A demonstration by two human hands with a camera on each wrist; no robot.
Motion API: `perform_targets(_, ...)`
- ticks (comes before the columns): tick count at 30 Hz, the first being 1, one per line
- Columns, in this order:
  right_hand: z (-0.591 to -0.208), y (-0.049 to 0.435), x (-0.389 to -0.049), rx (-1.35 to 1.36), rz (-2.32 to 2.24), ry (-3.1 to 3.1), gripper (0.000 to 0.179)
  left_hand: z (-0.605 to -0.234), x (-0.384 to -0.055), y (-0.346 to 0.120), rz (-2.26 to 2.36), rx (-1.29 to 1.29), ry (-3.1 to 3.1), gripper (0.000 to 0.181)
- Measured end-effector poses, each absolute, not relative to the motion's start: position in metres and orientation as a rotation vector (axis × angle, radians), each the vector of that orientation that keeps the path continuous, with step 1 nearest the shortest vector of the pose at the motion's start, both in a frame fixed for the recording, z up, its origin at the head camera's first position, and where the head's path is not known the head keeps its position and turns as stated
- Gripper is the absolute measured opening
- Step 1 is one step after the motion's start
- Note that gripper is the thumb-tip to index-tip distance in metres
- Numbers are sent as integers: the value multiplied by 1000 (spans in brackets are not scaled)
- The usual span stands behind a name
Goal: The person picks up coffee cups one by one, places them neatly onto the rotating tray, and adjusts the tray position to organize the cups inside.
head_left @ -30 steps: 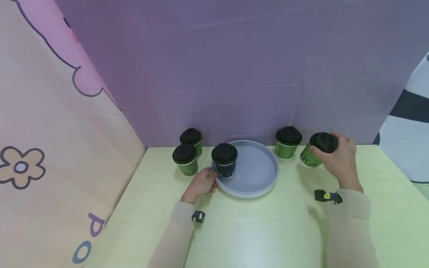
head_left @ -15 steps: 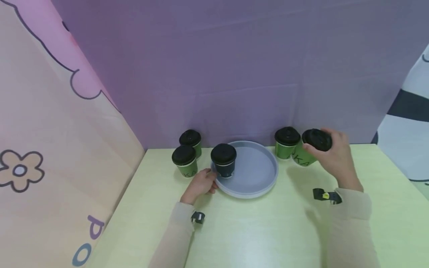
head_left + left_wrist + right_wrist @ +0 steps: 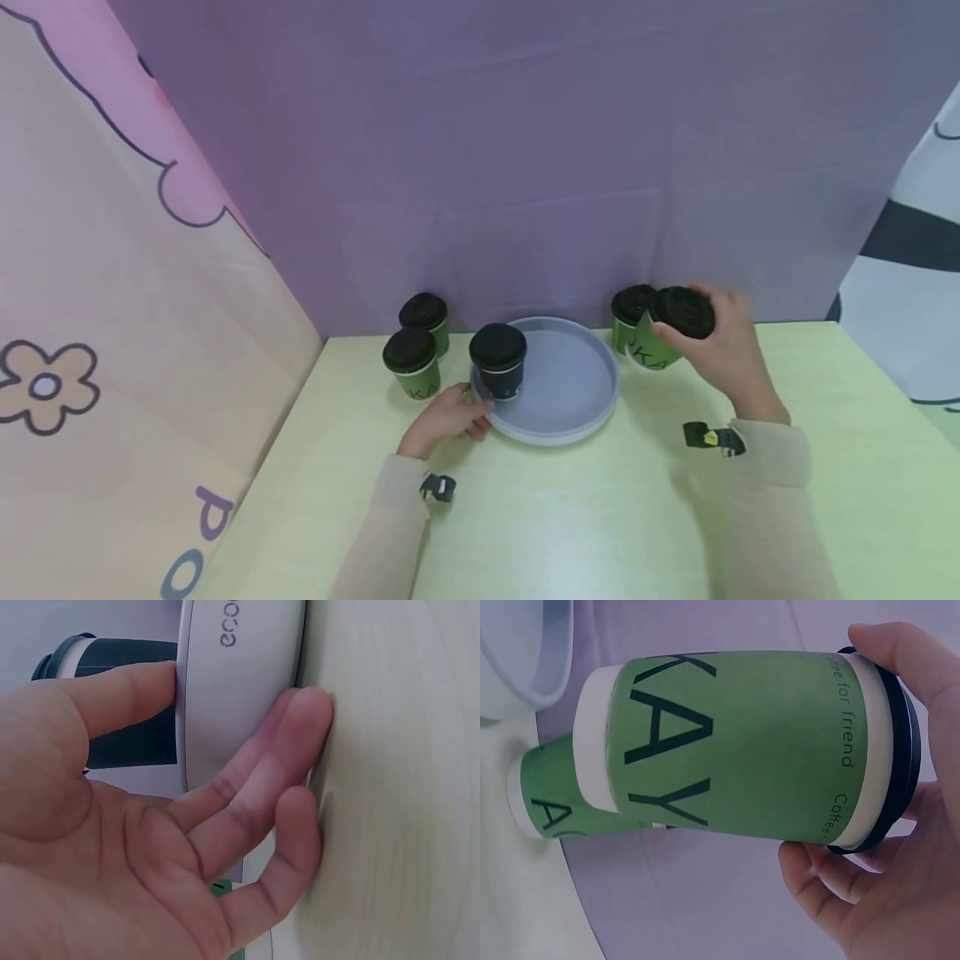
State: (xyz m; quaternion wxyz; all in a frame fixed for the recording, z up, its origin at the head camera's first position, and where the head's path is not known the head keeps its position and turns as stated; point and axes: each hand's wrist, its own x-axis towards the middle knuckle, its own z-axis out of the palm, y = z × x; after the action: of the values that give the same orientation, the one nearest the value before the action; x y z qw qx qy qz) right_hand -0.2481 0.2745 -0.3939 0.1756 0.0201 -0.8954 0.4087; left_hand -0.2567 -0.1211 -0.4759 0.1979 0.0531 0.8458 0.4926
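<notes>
My right hand (image 3: 723,350) grips a green paper coffee cup (image 3: 742,742) by its black lid end, thumb on one side and fingers on the other. The cup tilts, its white base raised off the table in the right wrist view. Behind it stands another green cup (image 3: 621,335), partly covered by the held one. My left hand (image 3: 448,417) holds the near left edge of a round grey tray (image 3: 573,379), thumb at the rim and fingers curled against its lower side (image 3: 240,697). On the tray's left part a dark coffee cup (image 3: 501,379) with a black lid stands upright.
Two green lidded cups, a front one (image 3: 420,381) and a rear one (image 3: 441,337), stand left of the tray. A purple cloth backdrop (image 3: 480,167) rises at the back edge of the pale table (image 3: 547,517). A printed panel (image 3: 150,333) borders the left side.
My right hand has carried the green cup leftward, toward the tray, so it now overlaps the rear right cup. My left hand stays at the tray's edge, its thumb slightly shifted.
</notes>
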Motion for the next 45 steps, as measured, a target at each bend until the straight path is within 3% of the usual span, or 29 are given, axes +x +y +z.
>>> perform_targets(14,-393,249,-251,200,1160,-2530,85,-476,-257,-120,1397,138,2377,71)
perform_targets(45,-391,214,-249,402,1158,-2627,85,-477,-255,-117,1475,101,2380,64)
